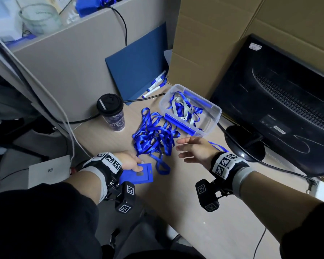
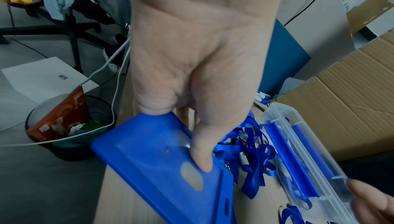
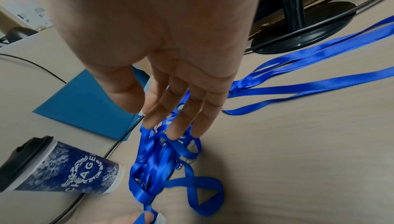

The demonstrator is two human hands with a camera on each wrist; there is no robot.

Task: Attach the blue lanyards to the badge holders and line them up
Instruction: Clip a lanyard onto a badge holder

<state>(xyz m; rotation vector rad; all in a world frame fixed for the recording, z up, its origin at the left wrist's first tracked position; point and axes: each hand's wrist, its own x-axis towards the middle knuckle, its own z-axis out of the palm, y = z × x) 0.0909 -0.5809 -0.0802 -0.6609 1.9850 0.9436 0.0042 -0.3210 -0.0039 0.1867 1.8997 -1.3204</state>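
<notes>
A tangled heap of blue lanyards (image 1: pixel 153 136) (image 3: pixel 164 158) lies mid-desk, metal clips showing among the ribbons. My left hand (image 1: pixel 132 162) (image 2: pixel 192 109) pinches a blue badge holder (image 1: pixel 138 174) (image 2: pixel 162 165) near the desk's front left edge, thumb on its face beside the oval slot. My right hand (image 1: pixel 190 149) (image 3: pixel 170 109) hovers with fingers straight just right of the heap, holding nothing. More blue lanyards (image 3: pixel 309 82) stretch flat on the desk towards the monitor base.
A clear plastic box (image 1: pixel 212 116) with blue and grey lanyards and blue holders stands behind the heap. A lidded paper cup (image 1: pixel 112 113) is at its left, a black monitor (image 1: pixel 281 101) on the right. Cardboard boxes (image 1: pixel 213 34), a blue folder (image 1: pixel 138 66), markers and cables line the back.
</notes>
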